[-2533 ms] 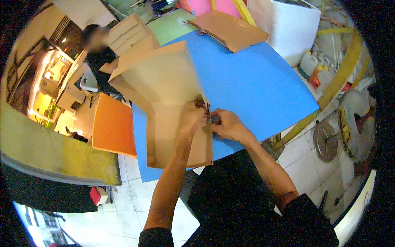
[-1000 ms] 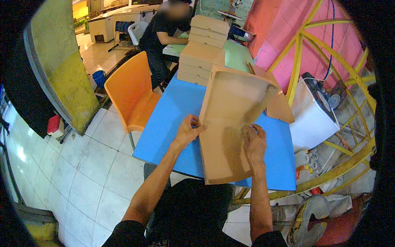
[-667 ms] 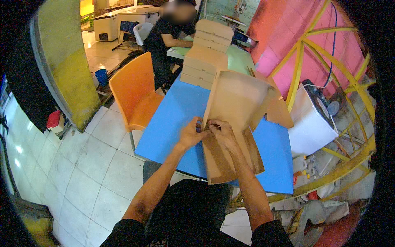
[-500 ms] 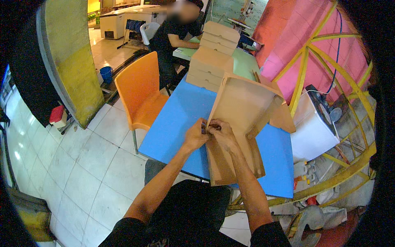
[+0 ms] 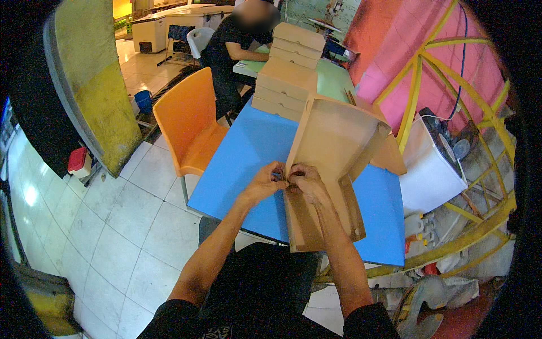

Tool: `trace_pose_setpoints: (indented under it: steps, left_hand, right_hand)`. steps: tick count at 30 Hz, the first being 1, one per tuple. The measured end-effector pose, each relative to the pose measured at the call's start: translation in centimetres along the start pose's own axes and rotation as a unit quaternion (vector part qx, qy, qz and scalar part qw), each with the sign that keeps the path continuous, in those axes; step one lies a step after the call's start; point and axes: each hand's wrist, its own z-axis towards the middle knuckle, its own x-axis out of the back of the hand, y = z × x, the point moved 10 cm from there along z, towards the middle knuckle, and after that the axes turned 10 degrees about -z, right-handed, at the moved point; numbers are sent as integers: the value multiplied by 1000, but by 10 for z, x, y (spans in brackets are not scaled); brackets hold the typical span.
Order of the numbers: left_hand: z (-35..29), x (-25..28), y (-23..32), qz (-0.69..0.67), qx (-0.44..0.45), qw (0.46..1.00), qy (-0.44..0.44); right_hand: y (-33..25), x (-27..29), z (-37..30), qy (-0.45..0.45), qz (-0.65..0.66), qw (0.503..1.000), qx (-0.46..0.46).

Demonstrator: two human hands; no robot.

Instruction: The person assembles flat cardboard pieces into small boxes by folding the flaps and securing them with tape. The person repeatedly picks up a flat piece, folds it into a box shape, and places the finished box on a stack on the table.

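A brown cardboard box (image 5: 333, 133) stands partly folded on the blue table (image 5: 248, 147), its lid raised and its tray part reaching over the near edge. At the box's left side, by the fold, my left hand (image 5: 266, 182) pinches the cardboard edge from outside. My right hand (image 5: 307, 183) is inside the box, its fingers closed on the same edge, close against the left fingertips. The exact flap between the fingers is hidden.
Folded boxes (image 5: 285, 85) are stacked at the table's far end. An orange chair (image 5: 186, 121) stands at the left. Across the table sits a person (image 5: 240, 45). Yellow metal bars (image 5: 418, 101) and a white appliance (image 5: 429, 169) are at the right.
The view has shifted slightly. My left fingers have spread a little and shifted along the box's left edge; my right hand stays at the same fold.
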Motion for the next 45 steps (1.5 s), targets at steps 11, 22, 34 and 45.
trace_pose_setpoints:
  steps: [11,22,34,45]
  left_hand:
    - [-4,0,8,10,10,1000,-3]
    - [-13,23,-8,58,117,984,122]
    - [-16,25,-29,-173,83,958,214]
    - [-17,18,-39,-221,87,941,243]
  right_hand:
    - [-16,-5,-4,-70,-132,989,0]
    - [-31,9,-1,-8,-263,961,86]
    - [-29,7,-1,0,-261,962,83]
    - [-26,5,-7,-26,-259,964,45]
